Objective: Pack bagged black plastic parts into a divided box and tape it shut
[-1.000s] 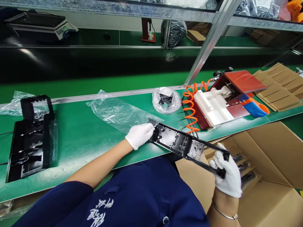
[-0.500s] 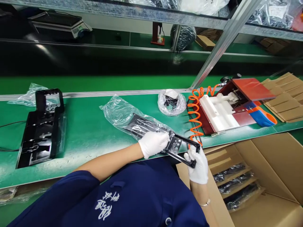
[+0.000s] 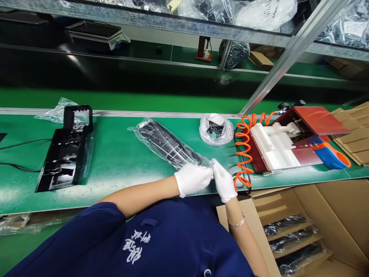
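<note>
A long black plastic frame (image 3: 167,140) lies inside a clear plastic bag (image 3: 145,132) on the green bench, slanting down toward my hands. My left hand (image 3: 193,179), in a white glove, is closed on the near end of the bag. Just right of it, my right hand (image 3: 224,181), also gloved, has its fingers pressed together at the bag's mouth; the bag's edge there is small and partly hidden. To the left stands another black frame assembly (image 3: 65,152) with cables running to it.
A bag of small black parts (image 3: 216,130) sits beyond my hands. Right of it are a coiled orange hose (image 3: 244,148), a red and white fixture (image 3: 273,148) and a blue-orange holder (image 3: 331,154). Below is a cardboard box (image 3: 337,215) with bagged parts between dividers.
The black frame, whose end stuck out of the bag, is now inside it. My right hand has let go of the frame and moved left to the bag's mouth. The view has shifted.
</note>
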`<control>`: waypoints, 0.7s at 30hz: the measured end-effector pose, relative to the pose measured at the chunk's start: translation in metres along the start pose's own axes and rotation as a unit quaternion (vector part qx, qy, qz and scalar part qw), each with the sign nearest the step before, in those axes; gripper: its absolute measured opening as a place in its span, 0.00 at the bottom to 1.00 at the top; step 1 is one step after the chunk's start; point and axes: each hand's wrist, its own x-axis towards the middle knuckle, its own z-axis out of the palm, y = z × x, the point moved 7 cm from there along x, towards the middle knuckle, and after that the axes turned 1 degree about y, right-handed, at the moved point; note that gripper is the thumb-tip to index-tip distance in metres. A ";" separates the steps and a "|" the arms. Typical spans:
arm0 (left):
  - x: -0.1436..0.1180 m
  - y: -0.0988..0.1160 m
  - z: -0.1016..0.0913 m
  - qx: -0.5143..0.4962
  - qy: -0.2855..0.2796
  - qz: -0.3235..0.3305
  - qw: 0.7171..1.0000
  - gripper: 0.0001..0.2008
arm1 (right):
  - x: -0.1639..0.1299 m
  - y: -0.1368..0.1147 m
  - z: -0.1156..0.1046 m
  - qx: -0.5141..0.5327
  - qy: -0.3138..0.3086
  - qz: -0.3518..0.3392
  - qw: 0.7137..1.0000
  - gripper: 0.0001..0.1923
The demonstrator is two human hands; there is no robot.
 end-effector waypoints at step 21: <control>-0.062 -0.010 -0.017 -0.084 0.194 0.231 0.950 0.09 | 0.031 -0.016 0.079 0.117 -0.269 0.147 0.945 0.30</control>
